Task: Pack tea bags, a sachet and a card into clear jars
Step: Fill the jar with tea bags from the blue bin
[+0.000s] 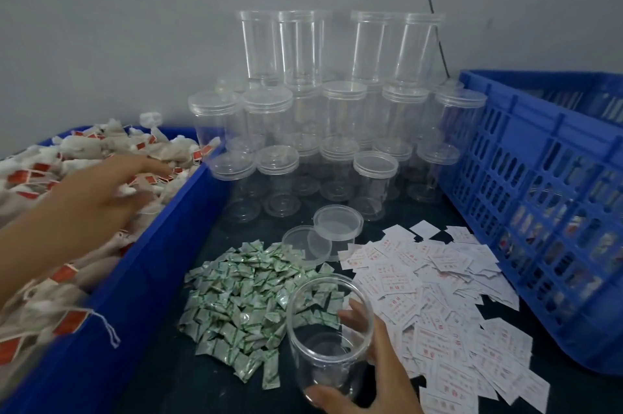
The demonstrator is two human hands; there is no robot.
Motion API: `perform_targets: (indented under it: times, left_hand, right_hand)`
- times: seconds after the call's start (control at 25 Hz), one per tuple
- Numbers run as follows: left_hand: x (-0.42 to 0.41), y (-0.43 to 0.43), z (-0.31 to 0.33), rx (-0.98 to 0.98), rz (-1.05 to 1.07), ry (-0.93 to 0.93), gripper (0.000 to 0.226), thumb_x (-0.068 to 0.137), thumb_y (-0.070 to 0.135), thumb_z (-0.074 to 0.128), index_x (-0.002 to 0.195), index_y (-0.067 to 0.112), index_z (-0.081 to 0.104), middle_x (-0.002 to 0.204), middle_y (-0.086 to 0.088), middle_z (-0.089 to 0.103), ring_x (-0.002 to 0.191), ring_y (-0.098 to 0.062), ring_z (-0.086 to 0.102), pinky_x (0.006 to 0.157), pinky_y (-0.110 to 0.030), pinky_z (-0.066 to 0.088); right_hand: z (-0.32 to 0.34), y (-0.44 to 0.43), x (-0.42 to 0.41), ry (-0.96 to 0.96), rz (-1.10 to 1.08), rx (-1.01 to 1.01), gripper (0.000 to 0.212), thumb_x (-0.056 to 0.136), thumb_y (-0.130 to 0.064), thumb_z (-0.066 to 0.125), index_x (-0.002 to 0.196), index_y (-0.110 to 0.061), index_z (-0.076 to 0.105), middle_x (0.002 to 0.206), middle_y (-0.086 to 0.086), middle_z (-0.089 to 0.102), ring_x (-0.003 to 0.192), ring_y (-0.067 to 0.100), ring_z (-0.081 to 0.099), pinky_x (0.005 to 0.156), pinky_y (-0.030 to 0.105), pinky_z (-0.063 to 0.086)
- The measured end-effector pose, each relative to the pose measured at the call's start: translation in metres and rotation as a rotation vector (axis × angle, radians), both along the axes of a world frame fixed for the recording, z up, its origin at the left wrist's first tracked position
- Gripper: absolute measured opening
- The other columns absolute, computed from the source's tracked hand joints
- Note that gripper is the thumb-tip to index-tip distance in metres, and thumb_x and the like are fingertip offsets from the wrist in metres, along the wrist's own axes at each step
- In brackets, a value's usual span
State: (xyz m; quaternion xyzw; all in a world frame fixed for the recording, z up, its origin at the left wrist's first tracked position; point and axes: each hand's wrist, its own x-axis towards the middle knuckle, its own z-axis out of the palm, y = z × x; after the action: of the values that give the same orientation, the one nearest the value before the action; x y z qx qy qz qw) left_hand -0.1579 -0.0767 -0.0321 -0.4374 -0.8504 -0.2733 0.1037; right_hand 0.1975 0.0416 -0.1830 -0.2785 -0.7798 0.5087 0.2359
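My right hand [374,376] grips an open, empty clear jar [323,329] near the front of the table, tilted toward me. My left hand [101,197], blurred, reaches with spread fingers over the white tea bags with red tags [50,174] heaped in a blue bin [158,265] at the left. A pile of green-and-white sachets [242,288] lies in the middle. White cards with red print [438,295] are scattered to the right. Two loose clear lids [337,223] lie behind the sachets.
Several lidded clear jars [337,116] are stacked in tiers against the grey wall at the back. A blue slotted crate [539,211] stands at the right. A dark cable [435,15] hangs down the wall.
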Motion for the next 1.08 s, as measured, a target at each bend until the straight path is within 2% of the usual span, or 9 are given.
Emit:
perform_targets:
  times: [0.16,0.24,0.36,0.44,0.52,0.64,0.8,0.96,1.08]
  left_hand:
    - [-0.036,-0.016,0.006,-0.497,0.212,0.063,0.011,0.089,0.012,0.062,0.100,0.014,0.065,0.108,-0.007,0.061,0.093,-0.019,0.055,0.086,-0.038,0.049]
    - [-0.023,0.004,-0.007,-0.721,0.184,0.188,0.008,0.092,0.022,0.057,0.100,0.020,0.060,0.106,-0.002,0.053,0.093,-0.015,0.051,0.082,-0.030,0.046]
    - [-0.014,0.008,-0.012,-0.559,0.148,0.091,0.014,0.093,0.011,0.054,0.106,0.013,0.059,0.102,-0.006,0.059,0.088,-0.017,0.056,0.082,-0.034,0.048]
    - [-0.012,0.007,-0.015,-0.362,0.222,0.283,0.029,0.082,0.015,0.068,0.110,0.009,0.060,0.110,-0.015,0.057,0.095,-0.027,0.054,0.084,-0.043,0.046]
    - [-0.017,0.002,-0.014,-0.450,0.423,0.520,0.050,0.069,0.029,0.079,0.111,0.008,0.061,0.117,-0.019,0.053,0.107,-0.035,0.048,0.090,-0.048,0.039]
    - [-0.016,-0.006,-0.006,-0.645,0.490,0.373,0.023,0.081,0.033,0.067,0.097,0.017,0.065,0.098,-0.007,0.060,0.097,-0.028,0.055,0.090,-0.043,0.046]
    - [-0.017,-0.007,-0.006,-0.361,0.364,0.356,0.019,0.087,0.019,0.064,0.071,0.010,0.061,0.068,-0.010,0.056,0.071,-0.033,0.057,0.074,-0.048,0.049]
    - [0.004,0.006,0.008,0.207,0.193,0.183,0.020,0.100,0.021,0.046,0.081,0.015,0.043,0.074,-0.014,0.053,0.063,-0.030,0.049,0.060,-0.049,0.046]
    - [0.051,0.017,0.034,0.482,-0.040,0.001,0.014,0.099,0.029,0.048,0.091,0.019,0.049,0.078,-0.002,0.059,0.068,-0.026,0.059,0.063,-0.043,0.052]
  right_hand:
    - [-0.004,0.009,-0.009,0.072,0.006,-0.051,0.128,0.031,-0.080,0.087,0.141,-0.060,0.025,0.133,-0.032,0.053,0.127,-0.012,0.048,0.104,0.019,0.044]
    - [-0.006,0.012,-0.008,0.075,-0.003,-0.060,0.127,0.031,-0.079,0.088,0.140,-0.061,0.025,0.133,-0.032,0.053,0.128,-0.010,0.047,0.103,0.013,0.043]
    - [0.001,0.003,-0.002,0.051,0.001,0.030,0.106,0.045,-0.074,0.089,0.127,-0.077,0.022,0.139,-0.042,0.041,0.128,-0.019,0.042,0.099,0.012,0.040]
    - [0.001,0.001,0.001,0.068,-0.012,0.052,0.104,0.046,-0.075,0.088,0.126,-0.077,0.021,0.139,-0.043,0.041,0.127,-0.020,0.042,0.100,0.014,0.040]
    - [0.001,0.001,0.002,0.074,-0.036,0.084,0.105,0.048,-0.076,0.087,0.131,-0.073,0.022,0.140,-0.041,0.043,0.127,-0.018,0.043,0.097,0.012,0.042]
    - [0.001,0.001,0.005,0.069,-0.023,0.092,0.106,0.049,-0.076,0.086,0.133,-0.071,0.022,0.141,-0.040,0.043,0.127,-0.017,0.044,0.092,0.006,0.043]
    - [0.002,0.001,0.004,0.090,-0.019,0.101,0.104,0.050,-0.076,0.085,0.133,-0.072,0.022,0.142,-0.039,0.042,0.128,-0.016,0.044,0.096,0.012,0.044]
    - [-0.001,0.001,0.004,0.103,-0.023,0.102,0.105,0.051,-0.075,0.086,0.135,-0.070,0.023,0.142,-0.038,0.043,0.128,-0.015,0.045,0.095,0.005,0.043]
    - [0.000,0.002,0.004,0.102,-0.018,0.097,0.104,0.050,-0.076,0.086,0.133,-0.073,0.021,0.141,-0.039,0.042,0.127,-0.016,0.045,0.095,0.011,0.043]
